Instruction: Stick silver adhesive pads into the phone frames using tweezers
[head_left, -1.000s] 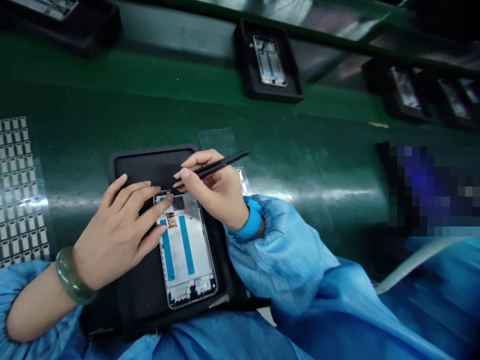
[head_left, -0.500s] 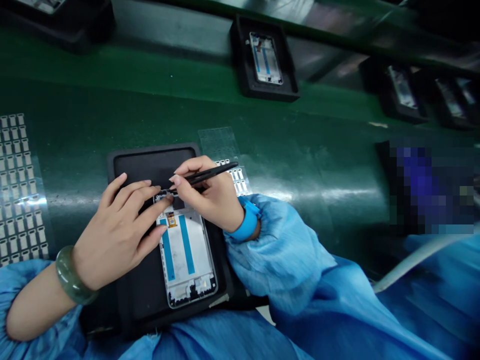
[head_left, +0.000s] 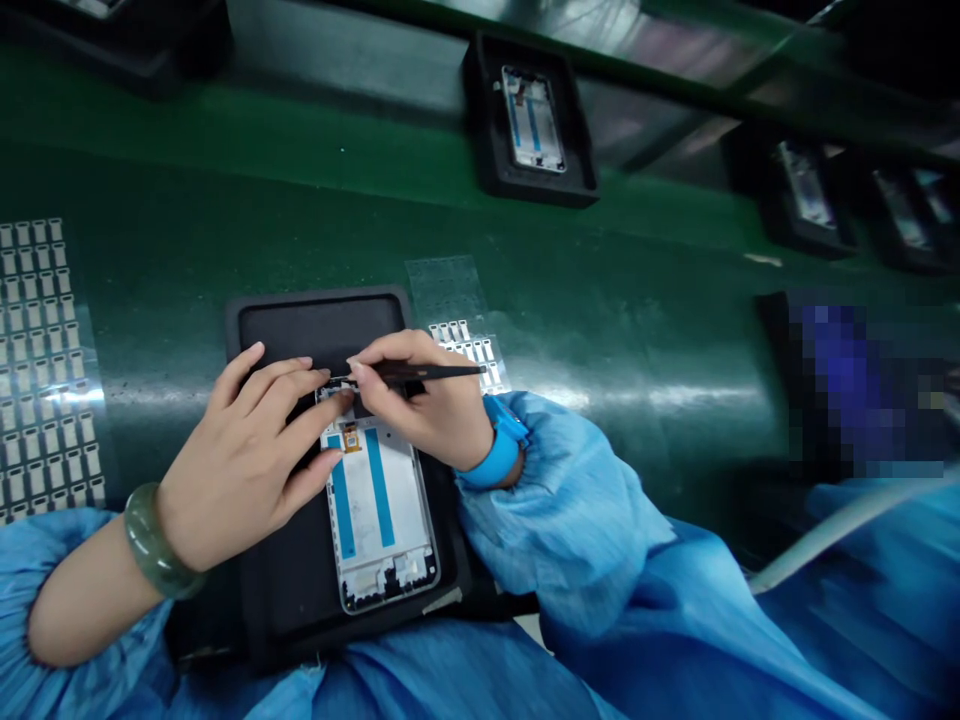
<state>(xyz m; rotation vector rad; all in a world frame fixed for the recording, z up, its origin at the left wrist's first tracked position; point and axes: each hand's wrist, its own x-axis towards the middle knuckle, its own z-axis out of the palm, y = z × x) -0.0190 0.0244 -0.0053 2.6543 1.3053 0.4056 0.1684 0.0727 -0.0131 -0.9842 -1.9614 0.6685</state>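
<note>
A phone frame (head_left: 405,480) with two blue strips and a small orange flex cable lies in a black foam tray (head_left: 322,325), its top end away from me. My left hand (head_left: 236,465) rests over its upper left edge, fingers spread, with the index fingertip pressed near the top. Black tweezers (head_left: 446,371) are pinched in my right hand (head_left: 431,415). Their tips point left at the top of the frame, where my fingers hide what they touch.
A sheet of small pale stickers (head_left: 45,360) lies at the left, and a smaller sheet (head_left: 476,350) just beyond my right hand. Another black tray (head_left: 532,190) with a phone frame stands farther back; more trays are at the right. A blurred-out area with a dark box edge (head_left: 776,340) is at the right.
The tweezers have turned from a slant to nearly level, their rear end lower. My left hand keeps its place on the phone frame. The whole view has shifted slightly.
</note>
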